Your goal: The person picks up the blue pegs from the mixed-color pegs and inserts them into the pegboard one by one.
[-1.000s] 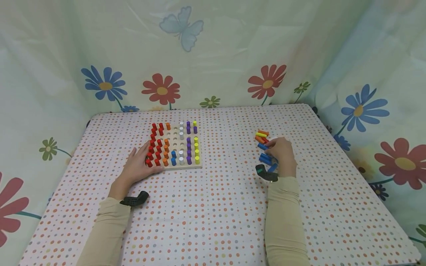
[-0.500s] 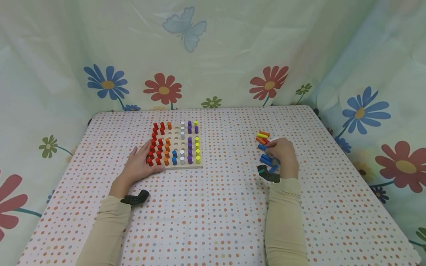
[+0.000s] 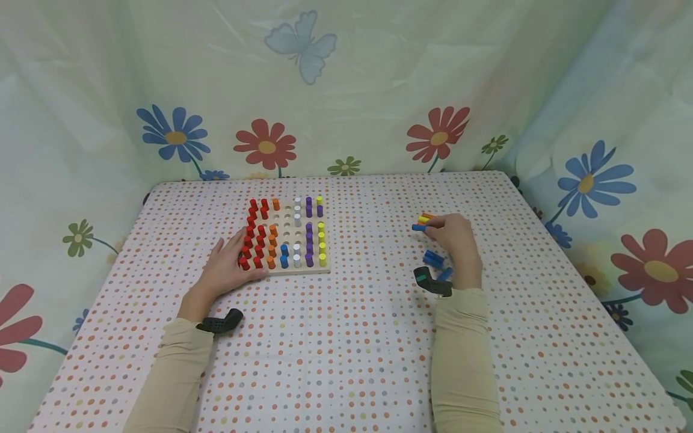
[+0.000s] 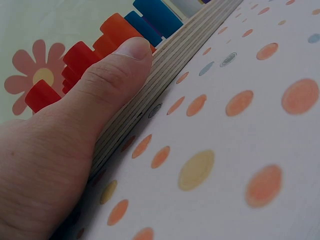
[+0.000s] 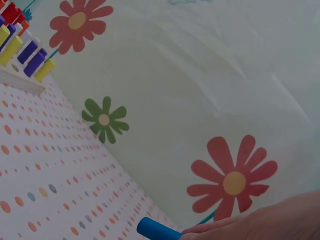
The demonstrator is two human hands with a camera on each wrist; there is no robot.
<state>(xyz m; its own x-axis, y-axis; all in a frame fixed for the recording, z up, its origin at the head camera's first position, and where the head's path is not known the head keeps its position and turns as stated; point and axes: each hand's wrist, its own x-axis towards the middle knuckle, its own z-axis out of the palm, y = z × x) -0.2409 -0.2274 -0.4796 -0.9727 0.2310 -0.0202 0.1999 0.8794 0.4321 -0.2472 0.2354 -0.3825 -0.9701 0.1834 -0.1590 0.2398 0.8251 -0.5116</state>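
A wooden pegboard (image 3: 302,272) holds upright pegs in columns of red, orange, blue, white, purple and yellow; several holes in its middle are bare. My left hand (image 3: 223,272) rests at its front left corner, with the thumb (image 4: 117,70) along the front edge and the fingers by the left side. Off to the right, my right hand (image 3: 455,236) pinches a blue peg (image 3: 418,228) by one end. The same blue peg (image 5: 156,229) pokes out from the fingers in the right wrist view. Loose blue pegs (image 3: 433,260) lie nearer to me, below that hand.
Behind the right fingers lie yellow and orange pegs (image 3: 424,218), partly covered. Dotted cloth covers the table (image 3: 346,337), with a stretch of it between the board and the loose pegs. Flowered curtains (image 3: 368,90) hang around the table.
My right hand has moved slightly back and left, bringing the blue peg up from the pile toward the yellow and orange pegs. The left hand stays at the board.
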